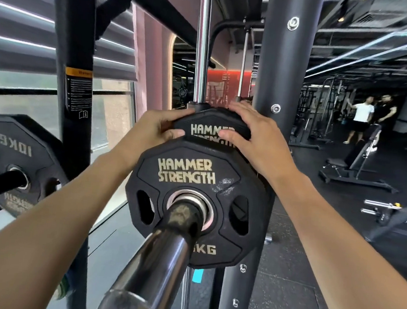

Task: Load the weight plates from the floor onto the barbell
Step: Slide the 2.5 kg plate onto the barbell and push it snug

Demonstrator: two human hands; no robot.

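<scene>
I see two black weight plates on the shiny metal barbell sleeve (166,246), which points up and away from me. The front plate (194,202) sits on the sleeve with its round hole around the bar. It says HAMMER STRENGTH in gold letters, and I can read KG near its bottom edge, but the bar hides the number. The back plate (212,128) is right behind the front one and touching it, and only its top part shows above the front plate. It has the same gold words on it. My left hand (155,128) grips the top left edge of the back plate, with the thumb on the front face and the fingers curled over the rim. My right hand (250,136) grips the top right edge the same way, thumb on the face and fingers bent over the top. Both plates stand upright next to a thick dark rack post (274,135). A thin silver rod (202,44) goes straight up behind the plates. On the left, another black plate (14,161) marked 10KG hangs on a peg of the rack, well apart from my hands. Far off on the right I see a bench (352,163) and two people (371,118) standing on the dark floor.
</scene>
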